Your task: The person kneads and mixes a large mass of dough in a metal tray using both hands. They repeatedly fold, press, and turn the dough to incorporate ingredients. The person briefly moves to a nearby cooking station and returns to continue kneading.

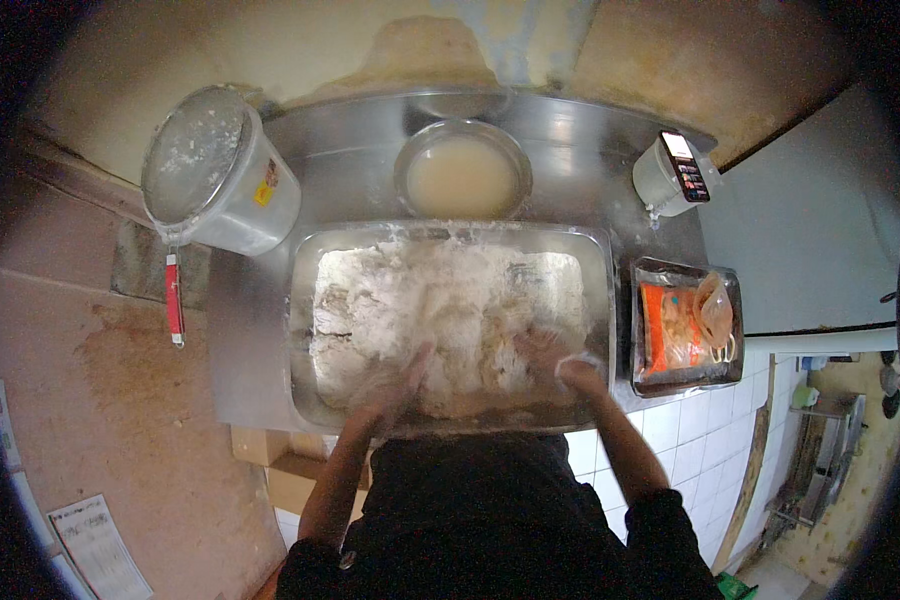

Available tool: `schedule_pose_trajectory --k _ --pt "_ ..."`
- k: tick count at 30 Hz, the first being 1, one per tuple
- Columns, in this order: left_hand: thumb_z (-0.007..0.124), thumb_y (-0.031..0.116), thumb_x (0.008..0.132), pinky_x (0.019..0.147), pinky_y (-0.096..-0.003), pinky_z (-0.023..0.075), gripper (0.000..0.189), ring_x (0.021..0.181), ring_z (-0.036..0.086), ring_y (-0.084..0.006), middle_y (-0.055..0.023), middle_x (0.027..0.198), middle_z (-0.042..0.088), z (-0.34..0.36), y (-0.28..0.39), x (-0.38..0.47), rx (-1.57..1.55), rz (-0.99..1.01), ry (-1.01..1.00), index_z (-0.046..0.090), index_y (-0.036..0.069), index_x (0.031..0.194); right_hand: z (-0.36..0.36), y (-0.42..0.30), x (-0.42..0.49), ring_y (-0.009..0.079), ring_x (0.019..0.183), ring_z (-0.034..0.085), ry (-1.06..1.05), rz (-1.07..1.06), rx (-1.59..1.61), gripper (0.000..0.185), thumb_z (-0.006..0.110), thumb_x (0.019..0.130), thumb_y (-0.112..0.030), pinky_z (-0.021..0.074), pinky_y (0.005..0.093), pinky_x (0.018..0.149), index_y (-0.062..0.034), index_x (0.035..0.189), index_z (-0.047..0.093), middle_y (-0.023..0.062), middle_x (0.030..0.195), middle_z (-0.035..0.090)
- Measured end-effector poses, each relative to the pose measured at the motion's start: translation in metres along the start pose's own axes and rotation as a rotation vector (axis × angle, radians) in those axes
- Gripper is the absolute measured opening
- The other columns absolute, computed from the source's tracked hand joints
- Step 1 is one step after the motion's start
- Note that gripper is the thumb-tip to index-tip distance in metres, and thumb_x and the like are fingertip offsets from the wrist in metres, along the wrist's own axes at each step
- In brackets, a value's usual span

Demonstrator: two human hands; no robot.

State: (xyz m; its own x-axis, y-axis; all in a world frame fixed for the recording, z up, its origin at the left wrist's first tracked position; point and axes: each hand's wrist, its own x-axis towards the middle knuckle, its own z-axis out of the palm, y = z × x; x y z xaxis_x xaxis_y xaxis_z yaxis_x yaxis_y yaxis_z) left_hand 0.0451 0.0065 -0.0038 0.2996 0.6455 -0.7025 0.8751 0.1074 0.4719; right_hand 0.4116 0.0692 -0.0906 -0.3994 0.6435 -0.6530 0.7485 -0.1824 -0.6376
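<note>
A large rectangular metal tray (604,300) lies before me on a steel table, holding a wide, uneven mass of pale flour or crumbly dough (450,300). Both hands are down in it and blurred by movement. My left hand (405,379) touches the mass left of centre near the front, its fingers pointing away from me. Toward the right side, my right hand (544,352) is partly lost against the dough. A whitish band (579,361) shows at its wrist. Whether either hand grips any of the dough is unclear.
Behind the tray stands a metal bowl (461,176) of cloudy liquid. A flour-dusted round sieve (195,150) with a red handle tops a white plastic bucket (259,214), back left. At right, a phone (684,166) leans on a white tub (652,180), near a dark tray (647,386) with an orange-and-clear bag (671,330).
</note>
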Motion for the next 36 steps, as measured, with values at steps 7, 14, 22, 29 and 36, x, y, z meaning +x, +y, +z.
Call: schedule_pose_trajectory --k 7,14,22,29,36 --pt "0.051 0.044 0.106 0.115 -0.0457 0.0390 0.063 0.136 0.054 -0.0344 -0.0241 0.147 0.055 0.032 0.057 0.073 -0.352 -0.025 0.322 0.046 0.002 0.151 0.074 -0.034 0.056 0.0319 0.138 0.051 -0.052 -0.037 -0.007 0.066 0.059 0.101 -0.050 0.0445 0.0478 0.113 -0.0157 0.155 0.044 0.0154 0.155 0.048" --pt "0.078 0.047 0.088 0.096 -0.0445 0.0531 0.075 0.114 0.065 -0.0320 -0.0213 0.129 0.065 -0.029 0.086 0.002 -0.373 0.016 0.360 0.053 0.001 0.142 -0.012 -0.061 -0.002 0.0326 0.140 0.049 0.043 -0.124 -0.154 0.067 0.057 0.101 -0.052 0.0431 0.0492 0.114 -0.0171 0.157 0.042 0.0159 0.157 0.045" --pt "0.056 0.038 0.105 0.118 -0.0422 0.0380 0.061 0.138 0.052 -0.0296 -0.0195 0.143 0.058 -0.118 0.031 0.001 -0.251 -0.190 0.426 0.043 0.003 0.154 -0.085 -0.033 0.034 0.0333 0.143 0.047 0.078 -0.130 0.033 0.068 0.055 0.102 -0.054 0.0414 0.0509 0.115 -0.0188 0.158 0.040 0.0166 0.159 0.043" --pt "0.047 0.042 0.107 0.116 -0.0395 0.0392 0.049 0.135 0.055 -0.0284 -0.0095 0.156 0.051 -0.102 -0.054 0.111 -0.245 0.179 0.426 0.053 0.019 0.150 0.009 -0.001 0.180 0.0339 0.142 0.048 -0.280 -0.114 0.661 0.068 0.054 0.101 -0.057 0.0430 0.0517 0.113 -0.0187 0.156 0.044 0.0187 0.157 0.045" --pt "0.043 0.045 0.107 0.122 -0.0387 0.0302 0.051 0.144 0.041 -0.0260 -0.0057 0.163 0.041 -0.014 -0.055 0.119 -0.088 0.392 0.256 0.045 0.027 0.156 0.027 -0.072 0.137 0.0332 0.139 0.052 -0.248 -0.189 0.294 0.066 0.052 0.102 -0.057 0.0437 0.0501 0.113 -0.0166 0.154 0.047 0.0172 0.153 0.050"
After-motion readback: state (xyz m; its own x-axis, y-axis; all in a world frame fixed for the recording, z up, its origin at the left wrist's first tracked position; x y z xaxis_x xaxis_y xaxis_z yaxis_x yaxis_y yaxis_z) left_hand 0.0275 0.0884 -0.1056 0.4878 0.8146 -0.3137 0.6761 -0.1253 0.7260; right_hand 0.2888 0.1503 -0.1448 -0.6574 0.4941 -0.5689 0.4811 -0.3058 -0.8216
